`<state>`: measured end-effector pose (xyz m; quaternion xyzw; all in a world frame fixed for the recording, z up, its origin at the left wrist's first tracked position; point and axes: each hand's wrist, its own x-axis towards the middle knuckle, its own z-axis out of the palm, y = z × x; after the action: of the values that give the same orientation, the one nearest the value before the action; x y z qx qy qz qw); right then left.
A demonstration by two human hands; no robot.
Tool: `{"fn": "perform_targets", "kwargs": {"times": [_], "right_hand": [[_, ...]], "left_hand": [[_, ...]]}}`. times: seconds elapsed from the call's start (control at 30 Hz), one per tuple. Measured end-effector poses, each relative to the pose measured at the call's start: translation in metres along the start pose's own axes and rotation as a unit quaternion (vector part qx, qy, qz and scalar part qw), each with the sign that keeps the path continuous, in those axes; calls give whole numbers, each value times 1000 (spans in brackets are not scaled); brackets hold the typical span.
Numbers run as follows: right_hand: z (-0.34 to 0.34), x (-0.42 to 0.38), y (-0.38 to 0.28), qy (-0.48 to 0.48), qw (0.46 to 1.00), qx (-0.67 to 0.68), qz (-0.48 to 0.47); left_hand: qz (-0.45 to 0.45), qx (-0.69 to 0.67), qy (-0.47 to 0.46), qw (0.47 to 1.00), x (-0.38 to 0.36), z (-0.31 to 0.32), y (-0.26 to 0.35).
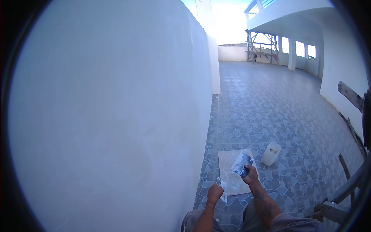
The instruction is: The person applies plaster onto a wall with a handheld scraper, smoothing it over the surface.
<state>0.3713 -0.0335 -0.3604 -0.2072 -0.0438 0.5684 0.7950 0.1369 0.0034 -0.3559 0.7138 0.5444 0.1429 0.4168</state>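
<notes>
My right hand point(250, 174) is closed on the handle of a wide, flat metal blade point(241, 162) smeared with white paste. Lower and to the left, my left hand point(215, 192) grips a smaller scraper point(223, 190), also with white paste on it. Both tools are over a pale square board point(235, 183) that lies on the tiled floor. A whitish plastic jug point(271, 153) stands just right of the board. My knees show below my hands.
A tall white wall point(112, 116) rises close on the left. Blue-grey patterned tiles point(266, 104) stretch ahead. Wooden beams point(349, 183) stand at the lower right. Far off are a wooden scaffold point(262, 53) and a white column point(292, 56).
</notes>
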Motion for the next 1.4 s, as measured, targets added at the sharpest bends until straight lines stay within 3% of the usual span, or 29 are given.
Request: {"fn": "perform_targets", "kwargs": {"times": [0.77,0.97,1.4], "right_hand": [[8,-6,3,15,1000,11,-6],[8,-8,4,-29,1000,5,7],[22,-11,11,13,1000,-10,6]], "left_hand": [[4,12,8,1000,-11,-9,3],[-1,-20,27,999,-7,-6,-1],[-6,-28,25,999,-6,-11,3]]}}
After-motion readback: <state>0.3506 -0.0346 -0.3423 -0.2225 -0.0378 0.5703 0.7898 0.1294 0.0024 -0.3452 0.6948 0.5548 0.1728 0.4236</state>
